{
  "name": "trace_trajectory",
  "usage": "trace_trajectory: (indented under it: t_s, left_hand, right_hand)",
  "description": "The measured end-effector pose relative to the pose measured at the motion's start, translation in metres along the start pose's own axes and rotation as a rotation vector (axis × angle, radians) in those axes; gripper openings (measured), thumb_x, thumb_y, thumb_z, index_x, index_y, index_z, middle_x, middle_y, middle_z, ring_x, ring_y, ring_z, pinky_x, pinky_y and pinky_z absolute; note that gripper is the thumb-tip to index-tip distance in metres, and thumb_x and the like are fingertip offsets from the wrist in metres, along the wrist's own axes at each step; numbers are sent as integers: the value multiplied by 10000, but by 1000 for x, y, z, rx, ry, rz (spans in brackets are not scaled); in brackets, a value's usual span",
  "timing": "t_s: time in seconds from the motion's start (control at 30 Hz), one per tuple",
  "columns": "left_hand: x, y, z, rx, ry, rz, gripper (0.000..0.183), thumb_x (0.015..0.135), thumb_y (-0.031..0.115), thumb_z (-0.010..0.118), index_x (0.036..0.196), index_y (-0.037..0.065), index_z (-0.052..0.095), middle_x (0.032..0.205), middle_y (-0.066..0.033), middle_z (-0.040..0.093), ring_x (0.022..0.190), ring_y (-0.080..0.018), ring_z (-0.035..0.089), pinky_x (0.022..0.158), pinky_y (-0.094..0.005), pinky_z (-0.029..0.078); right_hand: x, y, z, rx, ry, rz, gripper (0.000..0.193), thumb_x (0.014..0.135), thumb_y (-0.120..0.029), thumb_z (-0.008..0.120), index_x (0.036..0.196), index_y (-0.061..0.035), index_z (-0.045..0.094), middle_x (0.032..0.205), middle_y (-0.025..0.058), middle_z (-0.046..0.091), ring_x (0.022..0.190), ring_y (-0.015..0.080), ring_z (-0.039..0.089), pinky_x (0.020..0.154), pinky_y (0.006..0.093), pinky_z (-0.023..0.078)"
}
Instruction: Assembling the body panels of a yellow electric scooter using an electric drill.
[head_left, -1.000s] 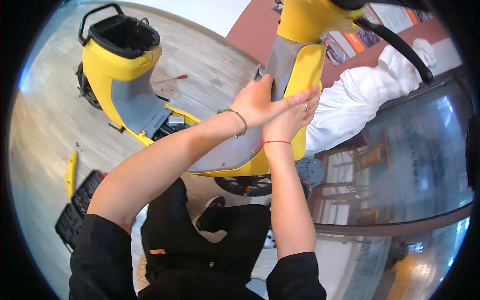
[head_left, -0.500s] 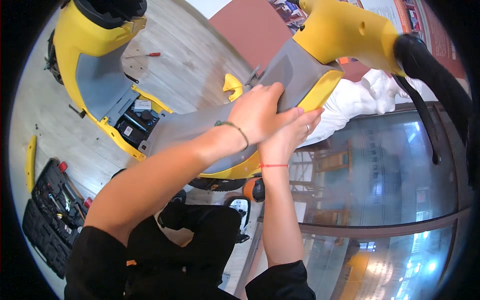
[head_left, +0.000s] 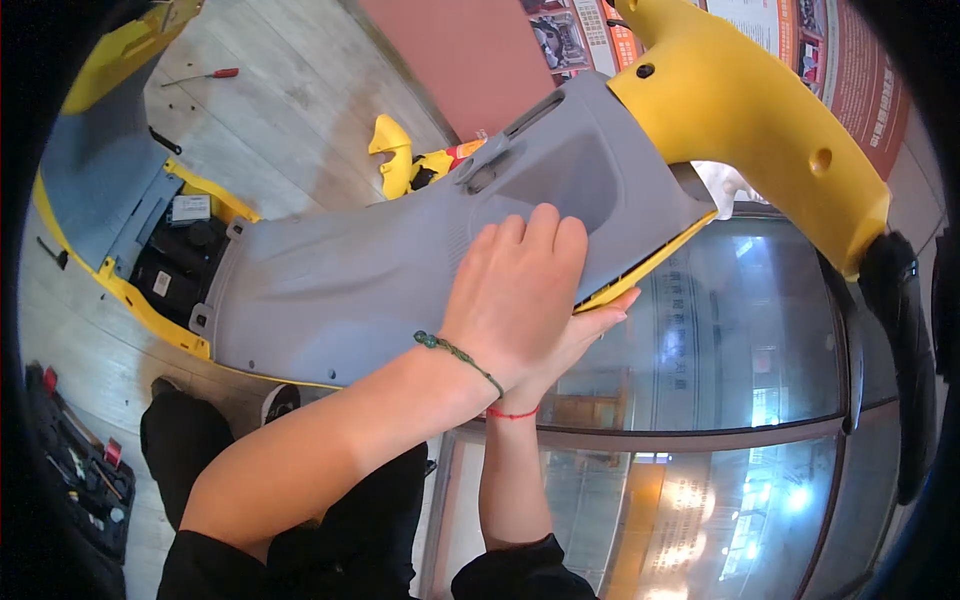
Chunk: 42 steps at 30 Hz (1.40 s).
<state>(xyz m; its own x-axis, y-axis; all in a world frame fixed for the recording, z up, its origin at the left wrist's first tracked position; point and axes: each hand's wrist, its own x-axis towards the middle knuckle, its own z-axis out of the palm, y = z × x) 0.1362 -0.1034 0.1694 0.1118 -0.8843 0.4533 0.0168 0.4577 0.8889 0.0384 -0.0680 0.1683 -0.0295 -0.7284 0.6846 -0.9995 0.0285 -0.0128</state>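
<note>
A yellow and grey scooter body (head_left: 330, 270) stretches across the view, with a yellow handlebar-side cover (head_left: 760, 120) at the upper right. My left hand (head_left: 515, 290), a green bracelet at its wrist, is closed like a fist on the grey panel (head_left: 560, 180); its fingertips are curled under and hidden. Beneath it my right hand (head_left: 590, 325), with a red string at the wrist, lies along the yellow side trim (head_left: 660, 262), fingers stretched out and partly covered by my left hand. A dark gap runs between trim and panel.
An uncovered compartment (head_left: 180, 245) with black parts sits at left. Yellow pieces (head_left: 395, 155) and a red-handled screwdriver (head_left: 225, 73) lie on the floor (head_left: 300, 110). A tool case (head_left: 85, 480) is at lower left, a glass display case (head_left: 690, 350) at right.
The view has shifted, and the scooter body looks larger. My left hand has curled into a fist and sits on the grey panel. My right hand stays along the yellow trim.
</note>
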Motion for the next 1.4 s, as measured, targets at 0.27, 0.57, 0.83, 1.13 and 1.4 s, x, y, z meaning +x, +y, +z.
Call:
trace_trajectory:
  t_s: [0.27,0.57,0.83,1.13,1.4]
  left_hand:
    - [7,-8,2,87,27,94,455,730,472,678,699,66,474,654,-66,499,668,-225,551,631,-317,449]
    - [6,-9,-2,164,-66,96,434,735,439,684,701,62,472,650,-69,507,647,-215,551,609,-303,454]
    - [7,-5,-6,141,-96,82,454,736,473,664,758,45,515,717,-104,577,734,-246,608,708,-329,422]
    - [3,2,-9,227,-124,64,578,771,579,617,807,17,487,776,-181,601,790,-347,596,771,-409,421]
    - [0,-3,-13,81,-215,-109,481,894,473,504,852,-6,523,858,-185,607,876,-345,575,821,-401,431]
  right_hand:
    - [2,-6,0,-7,-48,107,765,940,-255,494,1420,78,0,1471,299,92,1380,418,105,1119,483,109]
    - [-1,-7,-2,28,-152,130,778,943,-230,501,1415,74,-36,1476,301,34,1381,427,81,1124,483,95]
    - [-4,8,-3,-36,-80,-120,946,845,-271,642,1445,23,-27,1497,231,36,1405,334,6,1126,454,36]
    - [27,64,-90,781,-234,-86,653,895,-191,512,1429,22,203,1479,195,256,1376,298,245,1100,432,214]
    - [55,77,-113,465,380,-528,556,891,-177,458,1359,64,280,1432,230,280,1341,355,274,1103,457,198]
